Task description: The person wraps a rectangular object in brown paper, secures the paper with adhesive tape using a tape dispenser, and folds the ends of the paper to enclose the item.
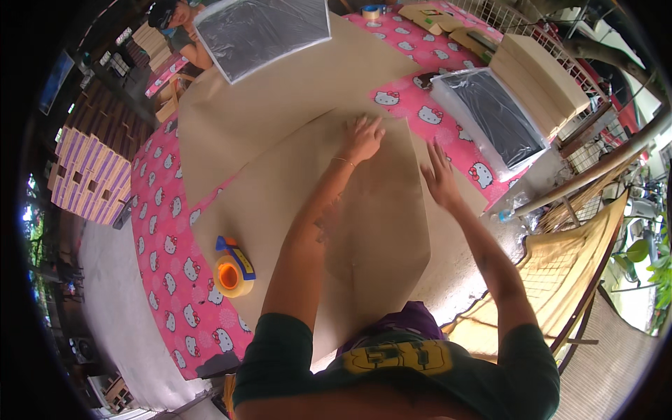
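A large sheet of brown paper is spread over the table, and part of it is folded over into a flat panel in front of me. Whatever may lie beneath that panel is hidden. My left hand rests on the panel's far end, palm down with fingers spread. Just beyond the panel's right edge, my right hand is held with fingers stretched out, near the brown paper lying there. Neither hand grips anything. A tape dispenser with a roll of tape sits on the paper to the left of my left forearm.
A pink patterned tablecloth covers the table. Plastic-wrapped dark panels lie at the far side and right. A long cardboard box stands at right. Another person is across the table. Stacked cartons stand left.
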The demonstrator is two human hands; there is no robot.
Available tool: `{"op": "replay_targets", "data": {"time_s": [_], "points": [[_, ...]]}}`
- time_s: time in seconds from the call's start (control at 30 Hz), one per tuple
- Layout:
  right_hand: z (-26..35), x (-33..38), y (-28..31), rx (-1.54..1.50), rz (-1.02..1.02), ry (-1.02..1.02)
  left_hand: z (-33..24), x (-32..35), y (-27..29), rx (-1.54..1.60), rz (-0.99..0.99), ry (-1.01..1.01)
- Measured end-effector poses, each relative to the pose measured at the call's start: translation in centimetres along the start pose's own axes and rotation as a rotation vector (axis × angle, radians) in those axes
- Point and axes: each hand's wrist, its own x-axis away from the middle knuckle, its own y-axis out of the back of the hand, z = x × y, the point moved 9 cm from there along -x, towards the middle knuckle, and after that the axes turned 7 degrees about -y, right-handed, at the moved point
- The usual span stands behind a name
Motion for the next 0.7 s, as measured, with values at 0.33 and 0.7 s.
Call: {"op": "replay_targets", "data": {"time_s": [0.33, 0.7], "points": [[2.8, -10.3, -8.9, 0.513, 0.106, 0.468, 2.6, -0.1, -2.4, -0.128, -0.064, -0.082], [4.7, 1.5, -7.7, 0.539, 0.309, 0.495, -4.2, 9.8, -1.3, -0.086, 0.097, -0.250]]}}
